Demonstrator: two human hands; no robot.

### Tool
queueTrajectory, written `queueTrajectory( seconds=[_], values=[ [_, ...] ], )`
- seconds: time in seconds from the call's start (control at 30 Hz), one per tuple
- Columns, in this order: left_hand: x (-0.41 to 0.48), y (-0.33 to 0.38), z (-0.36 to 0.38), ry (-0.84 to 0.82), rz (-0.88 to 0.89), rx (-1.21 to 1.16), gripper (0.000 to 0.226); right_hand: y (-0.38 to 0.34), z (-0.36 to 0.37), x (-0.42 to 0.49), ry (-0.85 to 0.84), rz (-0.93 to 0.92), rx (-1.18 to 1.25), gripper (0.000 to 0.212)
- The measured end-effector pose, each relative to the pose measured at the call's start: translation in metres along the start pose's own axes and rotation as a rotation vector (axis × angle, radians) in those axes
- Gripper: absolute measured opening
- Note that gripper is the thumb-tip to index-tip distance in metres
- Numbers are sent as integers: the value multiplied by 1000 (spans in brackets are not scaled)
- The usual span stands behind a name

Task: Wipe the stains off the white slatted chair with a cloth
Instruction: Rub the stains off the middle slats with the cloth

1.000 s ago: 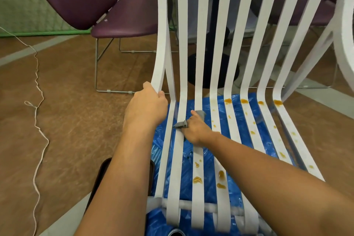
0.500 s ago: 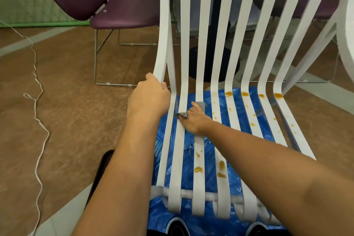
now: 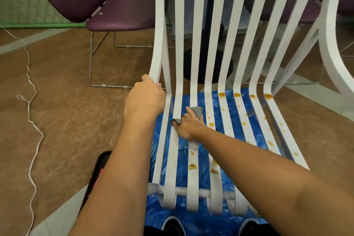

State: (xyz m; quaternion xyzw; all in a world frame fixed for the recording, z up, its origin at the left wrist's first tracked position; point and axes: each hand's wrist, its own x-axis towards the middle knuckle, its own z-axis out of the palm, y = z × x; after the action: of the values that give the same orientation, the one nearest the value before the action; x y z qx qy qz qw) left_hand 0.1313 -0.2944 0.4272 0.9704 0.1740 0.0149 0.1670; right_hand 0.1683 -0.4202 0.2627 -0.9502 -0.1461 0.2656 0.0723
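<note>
All chair (image 3: 171, 168) slats front-to-back

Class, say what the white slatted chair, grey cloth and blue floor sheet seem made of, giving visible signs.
White slatted chair: painted wood or plastic, unclear; smooth matte curved strips. Grey cloth: soft fabric; it crumples. Blue sheet: thin plastic film; glossy wrinkles.

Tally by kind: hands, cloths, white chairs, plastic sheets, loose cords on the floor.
bare hands: 2 (left hand gripping the outer slat, right hand holding the cloth)
crumpled grey cloth: 1
white slatted chair: 1
blue plastic sheet: 1
thin white cord: 1
total: 6
</note>
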Motion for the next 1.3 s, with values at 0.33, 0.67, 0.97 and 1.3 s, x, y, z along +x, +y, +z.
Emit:
queueTrajectory(
  seconds=[0.33, 0.67, 0.97, 1.3],
  values=[
    [-1, 0, 1, 4, 0, 17, 34, -24, 48, -113, -42, -85, 105, 74],
    [-12, 1, 4, 126, 61, 173, 29, -18, 25, -71, -72, -93, -36, 54],
    [-45, -16, 5, 25, 107, 344, 87, -45, 104, -188, 153, -161, 77, 70],
    [-106, -32, 9, 247, 5, 45, 57, -53, 127, -199, 437, -99, 440, 80]
  ],
)
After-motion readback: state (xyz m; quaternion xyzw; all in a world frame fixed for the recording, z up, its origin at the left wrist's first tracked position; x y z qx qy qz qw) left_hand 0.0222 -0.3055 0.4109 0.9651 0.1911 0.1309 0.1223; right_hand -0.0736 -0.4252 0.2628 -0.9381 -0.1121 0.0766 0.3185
